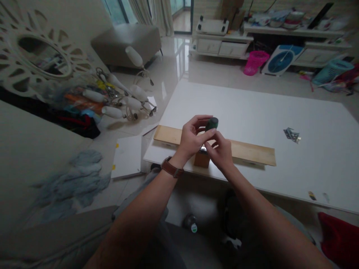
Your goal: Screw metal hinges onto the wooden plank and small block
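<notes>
My left hand (193,135), with a brown watch on its wrist, is closed around the dark green handle of a screwdriver (211,123) held upright. My right hand (222,151) pinches low on the tool's shaft, just above a small wooden block (201,160). A bit of metal (203,150) shows at the block's top between my fingers. The block stands at the near edge of a long wooden plank (252,151) lying across a white table (280,112).
A small heap of metal brackets and screws (291,134) lies on the table to the right. A white panel (127,157) and a chandelier with white lamps (123,99) rest on the floor at left. A bottle (190,223) stands between my knees.
</notes>
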{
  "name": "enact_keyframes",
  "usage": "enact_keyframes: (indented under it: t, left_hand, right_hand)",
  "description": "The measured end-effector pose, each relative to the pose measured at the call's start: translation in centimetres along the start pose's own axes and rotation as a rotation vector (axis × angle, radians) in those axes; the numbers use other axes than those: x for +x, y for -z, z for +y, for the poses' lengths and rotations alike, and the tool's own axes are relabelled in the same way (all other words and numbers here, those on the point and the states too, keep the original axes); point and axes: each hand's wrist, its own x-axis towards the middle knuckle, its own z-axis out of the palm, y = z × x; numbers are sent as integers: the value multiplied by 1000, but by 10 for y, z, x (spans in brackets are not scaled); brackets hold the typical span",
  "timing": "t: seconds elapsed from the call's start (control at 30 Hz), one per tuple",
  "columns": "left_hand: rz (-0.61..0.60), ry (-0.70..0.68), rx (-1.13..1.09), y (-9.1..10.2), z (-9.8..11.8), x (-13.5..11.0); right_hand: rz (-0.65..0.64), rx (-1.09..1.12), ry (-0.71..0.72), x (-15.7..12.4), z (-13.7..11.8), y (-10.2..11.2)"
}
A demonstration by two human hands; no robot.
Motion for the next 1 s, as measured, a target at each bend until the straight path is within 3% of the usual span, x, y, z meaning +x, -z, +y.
enact_keyframes:
  t: [0.2, 0.33, 0.5, 0.57, 0.67, 0.8, 1.0]
  left_hand:
    - [64, 12, 55, -3, 2, 0]
    - [39, 31, 46, -6, 6, -2]
    - [53, 58, 73, 2, 3, 0]
    - [98, 132, 164, 10, -3, 1]
    - [106, 392, 474, 22, -13, -5]
    - [-162, 692, 851, 28, -21, -22]
    - [-191, 672, 812, 26, -32, -42]
  right_hand:
    - [6, 13, -49, 1, -1, 0]
    - [13, -11, -65, 1, -5, 2]
    - [22, -28, -63, 0, -4, 3]
    - [13, -21, -73, 0, -2, 3]
    - [14, -19, -80, 1, -1, 3]
    - [23, -14, -82, 2, 1, 4]
    - [-21, -8, -105, 3, 5, 8]
